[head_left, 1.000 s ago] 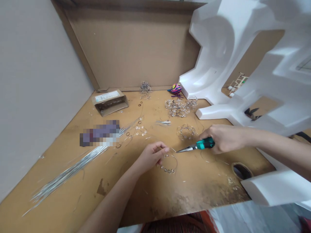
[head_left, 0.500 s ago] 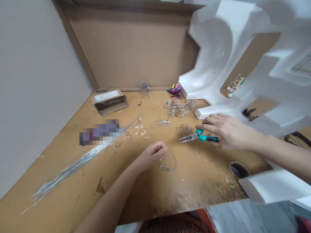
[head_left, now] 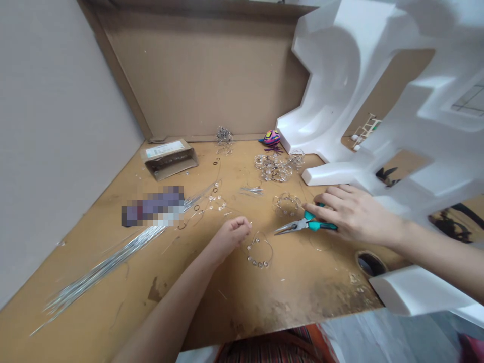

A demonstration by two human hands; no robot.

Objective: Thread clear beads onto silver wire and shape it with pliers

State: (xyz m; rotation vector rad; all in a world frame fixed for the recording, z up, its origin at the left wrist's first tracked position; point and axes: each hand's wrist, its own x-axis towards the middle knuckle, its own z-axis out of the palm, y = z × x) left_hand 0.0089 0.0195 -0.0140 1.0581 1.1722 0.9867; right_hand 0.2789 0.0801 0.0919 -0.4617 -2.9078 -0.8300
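My left hand (head_left: 230, 236) is curled into a loose pinch just left of a wire ring strung with clear beads (head_left: 260, 253), which lies on the brown board. Whether its fingers grip the ring's thin wire I cannot make out. My right hand (head_left: 353, 214) lies with its fingers stretched out over the teal handles of needle-nose pliers (head_left: 302, 225). The pliers rest flat on the board with their tips pointing left toward the ring. A finished beaded wire crown (head_left: 286, 203) sits just beyond the pliers.
A bundle of long straight wires (head_left: 113, 261) runs across the left. At the back stand a small cardboard box (head_left: 170, 157), several beaded wire pieces (head_left: 274, 169) and a colourful toy (head_left: 272, 137). White foam packing (head_left: 359, 101) fills the right. A round hole (head_left: 368, 263) is near the front right.
My right hand carried the pliers away from the ring, laid them on the board and now rests flat over their handles. My left hand drew back slightly to the left of the ring.
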